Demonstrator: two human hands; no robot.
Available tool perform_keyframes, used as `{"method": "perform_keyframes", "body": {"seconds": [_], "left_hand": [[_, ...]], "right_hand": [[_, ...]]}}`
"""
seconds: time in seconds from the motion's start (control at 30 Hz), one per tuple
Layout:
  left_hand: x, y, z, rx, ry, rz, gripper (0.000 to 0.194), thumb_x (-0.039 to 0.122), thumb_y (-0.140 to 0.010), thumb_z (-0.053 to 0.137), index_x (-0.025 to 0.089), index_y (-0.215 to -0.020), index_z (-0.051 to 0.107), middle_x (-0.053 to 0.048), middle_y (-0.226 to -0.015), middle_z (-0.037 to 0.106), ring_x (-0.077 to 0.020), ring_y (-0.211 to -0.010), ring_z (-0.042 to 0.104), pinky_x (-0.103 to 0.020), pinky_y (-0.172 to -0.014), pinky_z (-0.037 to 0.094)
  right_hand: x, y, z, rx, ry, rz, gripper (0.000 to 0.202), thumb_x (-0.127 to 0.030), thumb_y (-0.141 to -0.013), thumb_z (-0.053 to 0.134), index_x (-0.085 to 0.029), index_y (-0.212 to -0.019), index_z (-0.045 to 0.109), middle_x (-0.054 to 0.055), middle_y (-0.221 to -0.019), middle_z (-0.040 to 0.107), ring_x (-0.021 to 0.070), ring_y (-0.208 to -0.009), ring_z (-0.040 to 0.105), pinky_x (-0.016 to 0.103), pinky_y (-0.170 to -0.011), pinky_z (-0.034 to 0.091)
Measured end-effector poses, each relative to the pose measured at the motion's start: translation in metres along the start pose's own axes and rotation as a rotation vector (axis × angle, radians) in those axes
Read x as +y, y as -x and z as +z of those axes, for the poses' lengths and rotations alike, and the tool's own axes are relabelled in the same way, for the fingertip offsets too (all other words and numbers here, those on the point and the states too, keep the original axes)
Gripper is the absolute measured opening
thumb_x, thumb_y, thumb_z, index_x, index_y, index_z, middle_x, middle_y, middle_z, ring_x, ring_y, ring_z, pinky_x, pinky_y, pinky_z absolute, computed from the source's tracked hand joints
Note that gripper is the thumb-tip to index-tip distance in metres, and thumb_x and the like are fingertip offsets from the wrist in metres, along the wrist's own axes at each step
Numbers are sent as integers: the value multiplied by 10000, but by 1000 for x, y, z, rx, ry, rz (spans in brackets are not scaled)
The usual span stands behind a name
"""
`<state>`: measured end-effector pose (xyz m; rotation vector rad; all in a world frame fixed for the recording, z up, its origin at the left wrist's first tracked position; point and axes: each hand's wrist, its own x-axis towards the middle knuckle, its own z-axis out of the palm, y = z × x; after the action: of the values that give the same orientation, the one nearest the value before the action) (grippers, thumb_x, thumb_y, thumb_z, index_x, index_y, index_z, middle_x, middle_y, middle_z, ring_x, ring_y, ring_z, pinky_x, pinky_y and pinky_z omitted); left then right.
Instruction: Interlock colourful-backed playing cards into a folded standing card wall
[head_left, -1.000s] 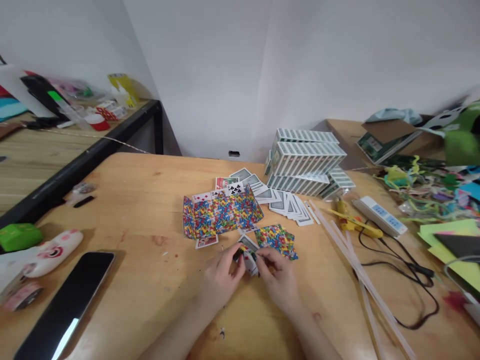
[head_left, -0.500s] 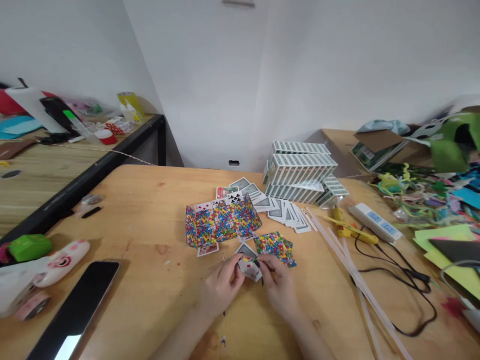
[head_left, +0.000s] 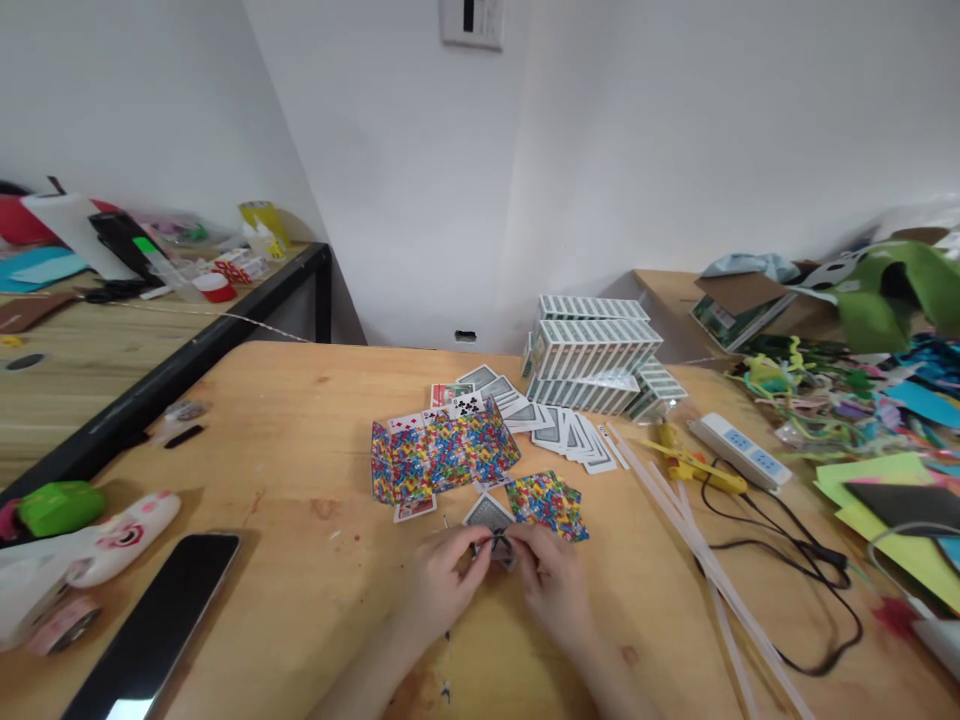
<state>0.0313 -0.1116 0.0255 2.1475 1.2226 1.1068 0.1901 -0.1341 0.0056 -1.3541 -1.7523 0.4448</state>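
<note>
Low over the front middle of the table, my left hand [head_left: 444, 575] and my right hand [head_left: 553, 580] pinch a small, bent playing card [head_left: 504, 556] between their fingertips. Its lower part is partly hidden by my fingers. Just beyond it lies a face-down playing card [head_left: 486, 511]. A multicolour patterned sheet [head_left: 442, 462], folded up at its edges, rests behind my hands with face-up cards along its back edge. Right of that card, a smaller patterned piece [head_left: 551, 505] lies near my right fingers.
Spread cards [head_left: 566, 433] fan out before stacked striped card boxes [head_left: 596, 347]. To the right lie a yellow glue gun [head_left: 705, 470], a power strip [head_left: 741, 450], long translucent sticks [head_left: 712, 560] and a black cable. A phone [head_left: 154, 625] lies at the left.
The held card has been turned so its diamond face is no longer plainly visible. My fingertips have come closer together. The view has tilted slightly upward.
</note>
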Motion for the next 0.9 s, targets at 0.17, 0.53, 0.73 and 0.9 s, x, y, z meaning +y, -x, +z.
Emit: {"method": "perform_keyframes", "body": {"seconds": [0.17, 0.53, 0.73, 0.9], "left_hand": [[0, 1, 1, -21, 12, -5, 192, 131, -746, 495, 207, -874, 616, -7, -740, 704, -120, -617, 648, -206, -600, 515], [-5, 7, 4, -69, -55, 45, 296, 99, -699, 424, 185, -924, 596, -31, -767, 694, -143, -669, 644, -231, -624, 513], [-1, 7, -1, -66, 4, 26, 310, 99, -709, 420, 191, -962, 574, -34, -843, 692, -140, -743, 646, -233, -686, 514], [1, 6, -1, -36, 29, -52, 208, 151, -704, 496, 193, -888, 581, -7, -775, 686, -126, -672, 639, -212, -641, 508]], "right_hand": [[0, 0, -4, -28, 64, -43, 192, -139, -842, 411, -197, -871, 591, 54, -723, 659, 157, -635, 618, 263, -588, 493], [-6, 0, -2, 14, 65, -61, 185, -115, -815, 438, -194, -849, 603, 24, -673, 657, 131, -584, 611, 222, -544, 466], [-5, 2, -2, 23, 40, -40, 180, -137, -824, 435, -201, -843, 603, 32, -710, 673, 143, -621, 630, 228, -563, 484], [-2, 3, -2, 23, 52, -34, 173, -149, -832, 438, -190, -855, 604, 42, -725, 679, 148, -627, 634, 238, -579, 490]]}}
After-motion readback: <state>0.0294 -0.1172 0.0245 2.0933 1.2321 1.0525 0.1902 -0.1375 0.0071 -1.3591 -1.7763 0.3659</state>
